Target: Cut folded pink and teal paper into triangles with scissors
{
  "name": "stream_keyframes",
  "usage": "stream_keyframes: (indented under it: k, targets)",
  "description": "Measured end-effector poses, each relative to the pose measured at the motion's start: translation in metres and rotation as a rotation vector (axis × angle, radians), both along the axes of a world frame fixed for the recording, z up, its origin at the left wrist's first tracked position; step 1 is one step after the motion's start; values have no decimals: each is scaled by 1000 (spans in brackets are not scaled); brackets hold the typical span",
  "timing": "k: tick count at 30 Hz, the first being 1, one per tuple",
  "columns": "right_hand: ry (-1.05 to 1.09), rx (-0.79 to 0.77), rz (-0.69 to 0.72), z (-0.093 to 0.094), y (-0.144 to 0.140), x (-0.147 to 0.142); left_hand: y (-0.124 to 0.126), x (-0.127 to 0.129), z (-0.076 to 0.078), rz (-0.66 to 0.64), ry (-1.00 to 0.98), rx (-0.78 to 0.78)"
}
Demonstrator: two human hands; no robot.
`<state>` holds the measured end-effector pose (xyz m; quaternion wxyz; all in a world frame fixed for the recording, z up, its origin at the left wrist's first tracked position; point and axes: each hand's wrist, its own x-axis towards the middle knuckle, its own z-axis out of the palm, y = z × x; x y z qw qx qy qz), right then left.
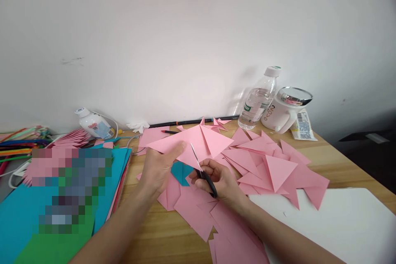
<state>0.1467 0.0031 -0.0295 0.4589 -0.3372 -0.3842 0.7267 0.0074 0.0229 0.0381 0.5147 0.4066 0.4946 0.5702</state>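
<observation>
My left hand (159, 167) grips a folded pink paper sheet (198, 142) by its left edge, thumb on top, holding it above the wooden table (161, 235). My right hand (221, 181) holds black-handled scissors (202, 171); their blades point up and away into the lower edge of the pink sheet. A small teal paper piece (181, 172) lies on the table between my hands. Several pink paper triangles (278, 169) lie scattered to the right, and more pink pieces (198, 210) lie under my wrists.
A stack of teal and green sheets (18, 214) lies at left, with coloured sticks (18, 144) behind. A glue bottle (94, 126), a water bottle (258, 101) and a white mug (284, 111) stand by the wall. A white board (340, 222) lies at front right.
</observation>
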Motion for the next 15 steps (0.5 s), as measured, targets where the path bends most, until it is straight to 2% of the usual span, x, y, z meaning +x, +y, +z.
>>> stream_keyframes:
  k: [7,15]
  targets:
    - [-3,62,14,4,2,0,-4,4,-9,-48,91,8]
    - [-52,62,24,-2,3,1,-7,7,-6,-41,130,43]
